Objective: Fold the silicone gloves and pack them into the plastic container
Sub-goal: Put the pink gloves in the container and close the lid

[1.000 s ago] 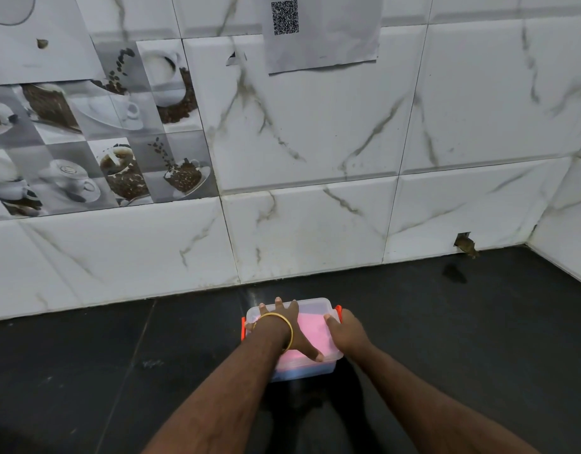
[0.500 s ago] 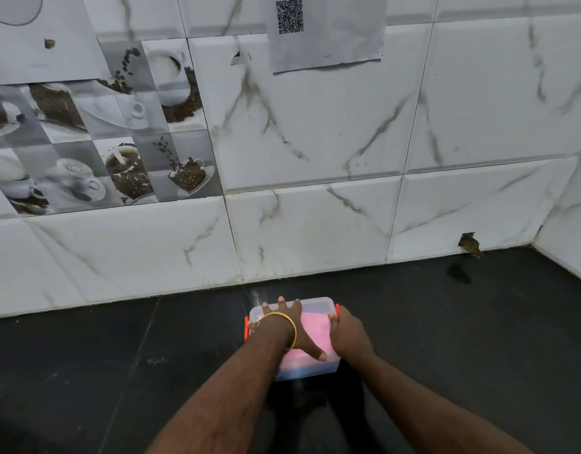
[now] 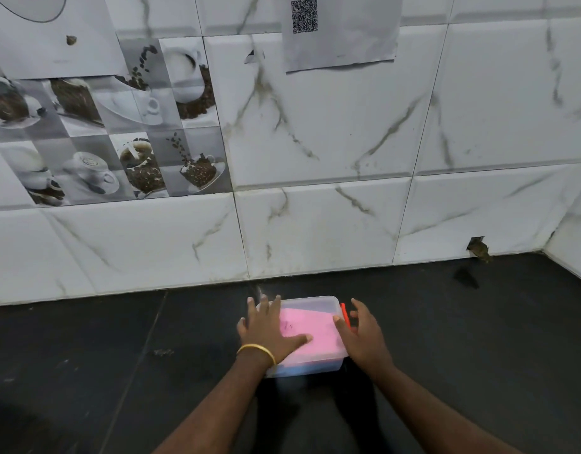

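At the lower centre of the frame, the plastic container is sitting on the dark countertop with its translucent lid on and the pink silicone gloves showing through it. The left hand, wearing a gold bangle, is lying flat on the lid with fingers spread and straight. The right hand is hovering at the container's right edge by the orange clip, fingers apart and holding nothing.

Left hand flat, fingers spread toward 12 o'clock, thumb toward 3. Right hand relaxed, fingers loosely spread toward 11.
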{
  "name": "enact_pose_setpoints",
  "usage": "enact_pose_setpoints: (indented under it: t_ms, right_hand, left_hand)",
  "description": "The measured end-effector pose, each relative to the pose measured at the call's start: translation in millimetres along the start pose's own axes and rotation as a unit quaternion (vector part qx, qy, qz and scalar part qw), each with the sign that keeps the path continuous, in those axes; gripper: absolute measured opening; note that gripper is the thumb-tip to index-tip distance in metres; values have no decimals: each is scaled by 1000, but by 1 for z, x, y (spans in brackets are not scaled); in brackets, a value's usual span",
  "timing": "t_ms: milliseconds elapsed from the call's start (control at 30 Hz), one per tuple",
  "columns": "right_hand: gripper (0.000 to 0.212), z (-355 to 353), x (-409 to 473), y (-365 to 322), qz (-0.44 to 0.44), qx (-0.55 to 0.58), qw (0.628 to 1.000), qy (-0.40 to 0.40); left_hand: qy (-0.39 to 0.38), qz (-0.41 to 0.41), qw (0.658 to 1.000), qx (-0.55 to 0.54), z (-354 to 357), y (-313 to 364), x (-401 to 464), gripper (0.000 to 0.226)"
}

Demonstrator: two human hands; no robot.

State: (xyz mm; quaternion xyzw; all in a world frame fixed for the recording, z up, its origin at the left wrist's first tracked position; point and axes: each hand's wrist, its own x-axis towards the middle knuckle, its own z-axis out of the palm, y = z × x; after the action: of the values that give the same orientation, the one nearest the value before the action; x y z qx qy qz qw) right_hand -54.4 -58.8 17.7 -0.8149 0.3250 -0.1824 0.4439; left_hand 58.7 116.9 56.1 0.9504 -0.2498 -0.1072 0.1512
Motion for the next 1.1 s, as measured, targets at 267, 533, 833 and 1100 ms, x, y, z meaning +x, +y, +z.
enact_pose_setpoints:
  t_ms: [267, 533, 833, 1100]
  right_hand:
    - [86, -14, -32, 13, -249, -310, 915, -67]
    - [63, -7, -27, 6, -246, -366, 893, -87]
    - [61, 6, 17, -13, -204, -379, 895, -113]
    - [61, 19, 62, -20, -200, -384, 893, -119]
  left_hand:
    - [27, 46, 994, 95, 11, -47, -31, 123]
    - [1, 90, 985, 148, 9, -47, -22, 92]
    - [-41, 86, 989, 113, -8, -40, 26, 96]
    - [-62, 82, 992, 79, -19, -37, 73, 99]
